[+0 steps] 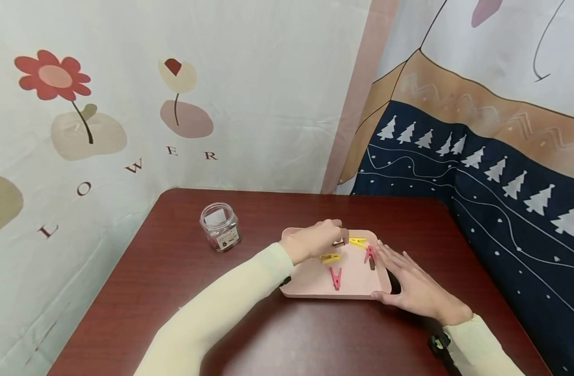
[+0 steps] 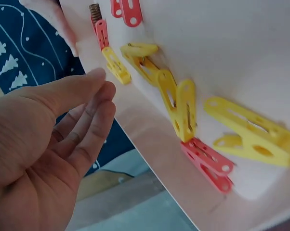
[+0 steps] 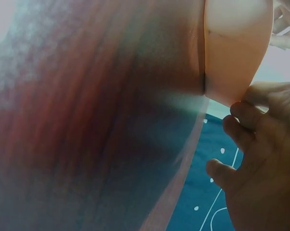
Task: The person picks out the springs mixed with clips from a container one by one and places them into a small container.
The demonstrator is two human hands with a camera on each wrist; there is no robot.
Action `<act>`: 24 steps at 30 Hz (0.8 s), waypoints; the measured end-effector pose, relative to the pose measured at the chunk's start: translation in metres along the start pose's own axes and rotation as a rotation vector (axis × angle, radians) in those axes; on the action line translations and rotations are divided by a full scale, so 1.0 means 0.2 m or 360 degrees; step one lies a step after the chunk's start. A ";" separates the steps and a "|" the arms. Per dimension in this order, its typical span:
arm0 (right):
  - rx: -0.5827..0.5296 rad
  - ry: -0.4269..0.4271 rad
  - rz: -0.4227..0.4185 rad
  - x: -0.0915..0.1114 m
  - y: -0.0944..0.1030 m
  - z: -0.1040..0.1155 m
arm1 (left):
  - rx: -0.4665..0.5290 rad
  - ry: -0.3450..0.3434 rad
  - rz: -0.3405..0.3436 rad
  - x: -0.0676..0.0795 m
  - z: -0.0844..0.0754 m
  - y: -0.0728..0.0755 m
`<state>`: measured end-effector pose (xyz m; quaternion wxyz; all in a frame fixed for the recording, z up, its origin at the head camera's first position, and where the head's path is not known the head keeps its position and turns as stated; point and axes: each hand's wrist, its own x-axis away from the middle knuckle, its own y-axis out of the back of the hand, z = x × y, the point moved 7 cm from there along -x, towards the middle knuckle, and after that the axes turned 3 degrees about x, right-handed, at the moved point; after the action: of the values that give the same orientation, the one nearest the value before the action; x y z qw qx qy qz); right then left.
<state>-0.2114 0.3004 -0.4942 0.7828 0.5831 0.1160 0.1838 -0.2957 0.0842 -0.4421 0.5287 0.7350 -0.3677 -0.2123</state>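
Observation:
A pale pink tray (image 1: pixel 310 298) holds yellow and pink clothespins, among them a yellow clothespin (image 2: pixel 256 134) and a pink clothespin (image 1: pixel 336 278). My left hand (image 1: pixel 317 240) is over the tray's far half, thumb and fingertips together. In the head view a small brown ridged clip (image 1: pixel 339 244) shows at those fingertips; in the left wrist view the fingers hide it. Another brown ridged piece (image 2: pixel 95 13) lies by a pink clothespin (image 2: pixel 101 33) near the tray's right side. My right hand (image 1: pixel 414 287) rests along the tray's right edge, fingers spread, thumb at the near corner.
On the left part of the dark red table (image 1: pixel 141 292) stands a lidless clear jar (image 1: pixel 219 227) with a label and some contents. Behind the table hang a light flower-printed cloth (image 1: pixel 268 104) and a navy cloth (image 1: pixel 503 219) with white trees.

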 end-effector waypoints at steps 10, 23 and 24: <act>-0.0021 -0.0004 0.0006 0.00 -0.01 0.00 | -0.0195 0.0003 -0.0159 0.11 0.04 0.07; -0.0025 -0.0026 0.0010 -0.01 -0.01 -0.01 | -0.0368 0.0011 -0.0627 0.38 0.17 0.28; -0.0026 -0.0027 0.0014 0.00 -0.01 -0.02 | -0.0376 0.0014 -0.0660 0.40 0.19 0.30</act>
<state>-0.2132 0.3022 -0.4975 0.7876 0.5788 0.1053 0.1832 -0.2901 -0.0109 -0.3940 0.5578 0.7287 -0.1792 -0.3546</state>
